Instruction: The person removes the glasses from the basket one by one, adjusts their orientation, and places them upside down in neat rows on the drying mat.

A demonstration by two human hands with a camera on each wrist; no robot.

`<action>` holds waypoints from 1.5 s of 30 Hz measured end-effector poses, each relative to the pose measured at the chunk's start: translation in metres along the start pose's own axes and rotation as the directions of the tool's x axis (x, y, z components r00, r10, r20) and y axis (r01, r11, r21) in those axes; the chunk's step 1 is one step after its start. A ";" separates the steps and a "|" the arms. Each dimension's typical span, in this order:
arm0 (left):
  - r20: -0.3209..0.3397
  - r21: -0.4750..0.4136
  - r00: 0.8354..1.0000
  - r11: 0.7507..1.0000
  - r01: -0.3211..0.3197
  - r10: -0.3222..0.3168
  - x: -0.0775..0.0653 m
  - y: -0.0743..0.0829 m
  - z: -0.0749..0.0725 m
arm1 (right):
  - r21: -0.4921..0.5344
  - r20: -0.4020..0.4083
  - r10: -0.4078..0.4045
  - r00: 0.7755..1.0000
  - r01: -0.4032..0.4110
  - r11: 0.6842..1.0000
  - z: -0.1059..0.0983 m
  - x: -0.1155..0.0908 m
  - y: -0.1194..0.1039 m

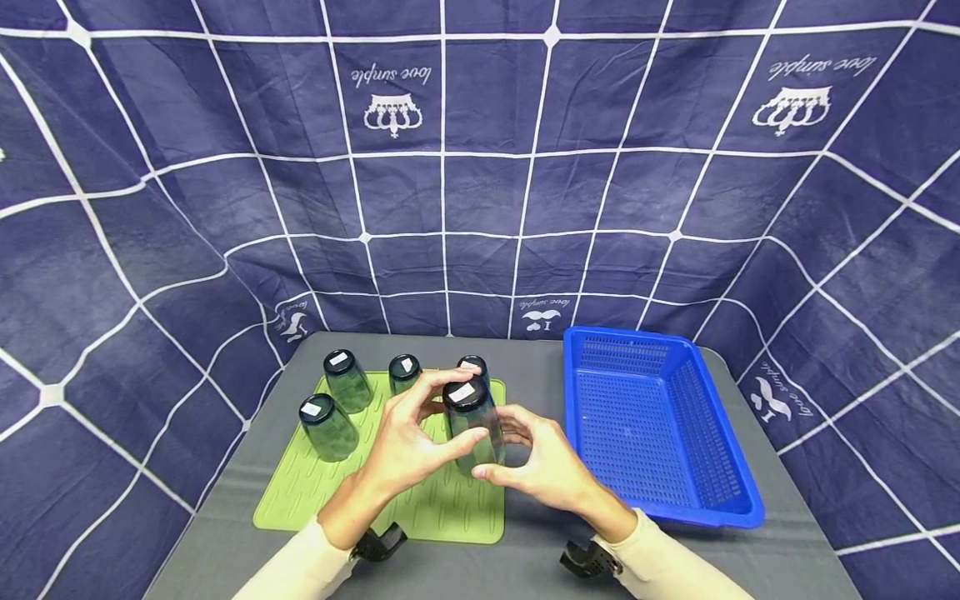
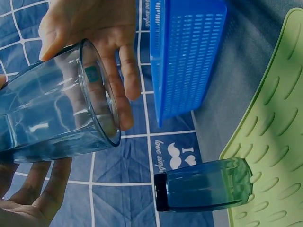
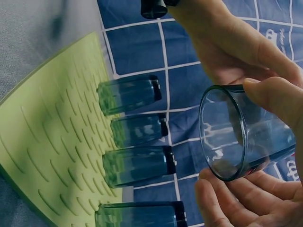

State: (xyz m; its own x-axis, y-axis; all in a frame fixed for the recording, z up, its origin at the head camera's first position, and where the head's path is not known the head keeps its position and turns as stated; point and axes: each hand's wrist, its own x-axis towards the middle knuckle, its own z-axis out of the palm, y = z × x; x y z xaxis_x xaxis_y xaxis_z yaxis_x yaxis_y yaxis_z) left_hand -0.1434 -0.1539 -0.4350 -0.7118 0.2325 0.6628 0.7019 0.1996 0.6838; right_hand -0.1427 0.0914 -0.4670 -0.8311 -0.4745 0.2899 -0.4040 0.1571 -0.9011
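Note:
A clear bluish drinking glass (image 1: 471, 419) is held upside down over the green mat, its dark base with a white label facing up. My left hand (image 1: 405, 446) grips it from the left, fingers and thumb around its upper part. From the right, my right hand (image 1: 546, 462) holds it lower down, the thumb near the open rim. In the right wrist view, the rim of this glass (image 3: 222, 135) faces the mat, apart from it. Several similar glasses stand upside down on the mat, including one glass (image 1: 330, 429) at the left and another (image 1: 348, 382) behind it.
The green ribbed mat (image 1: 300, 492) lies on a grey tabletop (image 1: 525, 567). To its right sits a blue perforated basket (image 1: 738, 450) with nothing in it. Blue cloth (image 1: 480, 200) with white lines hangs behind the table and at both sides.

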 end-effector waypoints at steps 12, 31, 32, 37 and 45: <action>0.016 0.017 1.000 1.000 -0.022 0.022 0.001 0.003 0.001 | -0.046 0.015 0.023 1.000 -0.022 0.999 -0.001 -0.002 -0.002; 0.020 0.049 0.999 0.998 -0.030 0.029 0.000 0.005 -0.001 | -0.065 0.034 0.020 0.999 -0.018 0.998 -0.007 -0.006 0.001; 0.017 0.052 0.999 0.998 -0.032 0.031 0.000 0.004 -0.002 | -0.066 0.029 0.017 0.999 -0.015 0.998 -0.008 -0.006 0.001; 0.005 0.078 0.999 0.996 -0.033 0.033 -0.001 0.003 -0.006 | -0.091 0.010 -0.020 1.000 0.021 0.996 -0.012 -0.007 -0.001; -0.016 0.128 1.000 0.992 0.006 -0.004 -0.004 0.002 -0.013 | -0.127 -0.018 -0.068 0.998 0.066 0.990 -0.021 -0.009 -0.002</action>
State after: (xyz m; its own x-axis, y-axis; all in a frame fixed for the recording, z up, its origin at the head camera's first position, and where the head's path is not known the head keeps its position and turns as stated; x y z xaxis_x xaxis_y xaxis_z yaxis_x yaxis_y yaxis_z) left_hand -0.1397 -0.1670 -0.4327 -0.7153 0.2161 0.6646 0.6949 0.3213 0.6434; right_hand -0.1424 0.1137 -0.4610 -0.8082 -0.4688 0.3564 -0.5028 0.2342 -0.8321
